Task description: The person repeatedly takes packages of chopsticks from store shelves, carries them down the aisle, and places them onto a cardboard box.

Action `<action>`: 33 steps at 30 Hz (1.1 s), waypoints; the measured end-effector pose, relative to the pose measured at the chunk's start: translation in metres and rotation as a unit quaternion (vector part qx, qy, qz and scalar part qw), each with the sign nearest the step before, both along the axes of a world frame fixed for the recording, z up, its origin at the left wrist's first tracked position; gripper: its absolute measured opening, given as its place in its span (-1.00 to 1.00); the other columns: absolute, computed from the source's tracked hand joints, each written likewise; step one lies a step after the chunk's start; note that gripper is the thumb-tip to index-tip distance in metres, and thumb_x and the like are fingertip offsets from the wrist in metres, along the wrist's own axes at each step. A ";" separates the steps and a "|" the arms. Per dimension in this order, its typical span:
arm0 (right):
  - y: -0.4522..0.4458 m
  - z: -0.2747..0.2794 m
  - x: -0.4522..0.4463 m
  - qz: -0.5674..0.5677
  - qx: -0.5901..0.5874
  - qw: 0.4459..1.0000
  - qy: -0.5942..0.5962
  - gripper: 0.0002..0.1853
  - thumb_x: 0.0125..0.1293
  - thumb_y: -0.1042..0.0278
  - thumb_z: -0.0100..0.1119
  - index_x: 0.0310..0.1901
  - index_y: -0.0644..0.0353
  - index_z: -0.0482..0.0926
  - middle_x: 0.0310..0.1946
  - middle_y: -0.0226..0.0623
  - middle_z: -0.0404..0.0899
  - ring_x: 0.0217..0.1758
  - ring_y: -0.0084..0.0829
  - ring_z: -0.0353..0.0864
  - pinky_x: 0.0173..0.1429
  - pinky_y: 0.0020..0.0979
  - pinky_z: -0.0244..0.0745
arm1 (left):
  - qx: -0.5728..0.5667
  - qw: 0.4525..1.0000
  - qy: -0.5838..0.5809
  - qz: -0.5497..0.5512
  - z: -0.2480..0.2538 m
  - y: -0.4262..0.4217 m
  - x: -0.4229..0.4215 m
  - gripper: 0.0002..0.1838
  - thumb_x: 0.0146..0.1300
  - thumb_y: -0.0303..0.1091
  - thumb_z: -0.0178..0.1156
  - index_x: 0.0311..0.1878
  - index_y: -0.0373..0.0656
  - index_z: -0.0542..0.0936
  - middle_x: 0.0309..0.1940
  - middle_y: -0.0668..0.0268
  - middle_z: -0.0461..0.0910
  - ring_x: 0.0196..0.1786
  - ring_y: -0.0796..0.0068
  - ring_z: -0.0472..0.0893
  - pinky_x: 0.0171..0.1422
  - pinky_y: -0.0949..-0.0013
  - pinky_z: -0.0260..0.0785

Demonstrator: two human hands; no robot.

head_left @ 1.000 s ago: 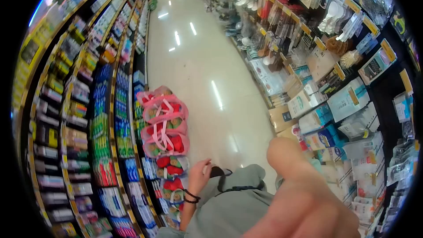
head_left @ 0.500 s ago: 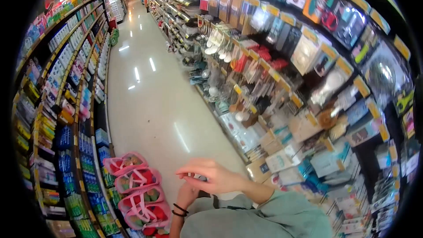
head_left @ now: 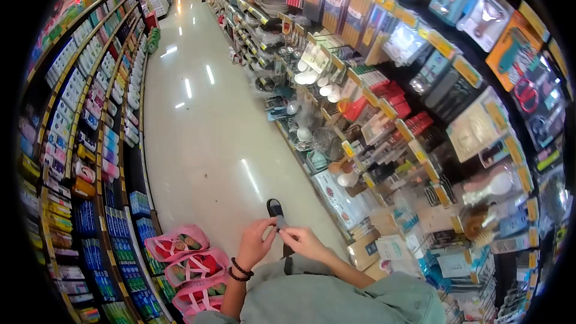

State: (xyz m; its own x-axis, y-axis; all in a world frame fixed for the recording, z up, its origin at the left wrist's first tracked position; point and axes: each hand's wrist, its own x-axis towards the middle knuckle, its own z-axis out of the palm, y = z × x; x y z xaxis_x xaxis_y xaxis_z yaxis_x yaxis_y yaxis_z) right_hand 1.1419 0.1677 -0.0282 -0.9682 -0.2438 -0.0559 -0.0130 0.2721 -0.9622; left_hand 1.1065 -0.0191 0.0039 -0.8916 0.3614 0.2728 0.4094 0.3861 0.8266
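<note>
My left hand (head_left: 255, 243) and my right hand (head_left: 305, 243) meet in front of my body, low in the middle of the view. Both are closed in a pinch, and a small flat grey piece (head_left: 281, 222) shows between their fingertips. Its kind is too small to make out. Dark beaded bracelets (head_left: 240, 273) circle my left wrist. Just beyond the fingertips is a black shoe (head_left: 275, 207) on my foot. To the left of my left hand, pink bags (head_left: 197, 267) with white handles stand in a row on the floor, with red and green contents.
On the left runs a long shelf (head_left: 99, 162) of bottles and boxed goods. Packaged kitchen tools hang along the right rack (head_left: 384, 126), close to my right arm. A pale shiny aisle floor (head_left: 204, 144) stretches ahead between them.
My right hand has moved from above my left hand to its right side. My left hand has risen into clearer view. The grey piece and shoe now show, and the view has shifted slightly.
</note>
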 end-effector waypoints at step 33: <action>-0.013 0.017 -0.762 -0.269 -0.351 0.896 -0.027 -0.78 0.50 0.39 0.03 0.10 0.22 0.46 -0.07 -0.24 0.61 -0.05 -0.42 0.65 -0.07 -0.38 0.58 | 0.042 0.997 0.010 -0.061 -0.004 -0.010 -0.754 -0.69 0.30 -0.55 0.17 0.12 -0.26 0.57 -0.13 0.11 0.67 -0.07 0.17 0.67 0.05 0.25 0.51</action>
State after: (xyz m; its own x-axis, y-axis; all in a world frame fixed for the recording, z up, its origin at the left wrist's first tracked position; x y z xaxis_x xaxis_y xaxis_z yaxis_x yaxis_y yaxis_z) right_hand 0.3798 0.1547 -0.0117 -0.9566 0.2651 -0.1212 -0.0108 -0.4479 -0.8940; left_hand 0.3525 -0.0290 0.0001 -0.8362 0.4424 0.3240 0.4662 0.2624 0.8449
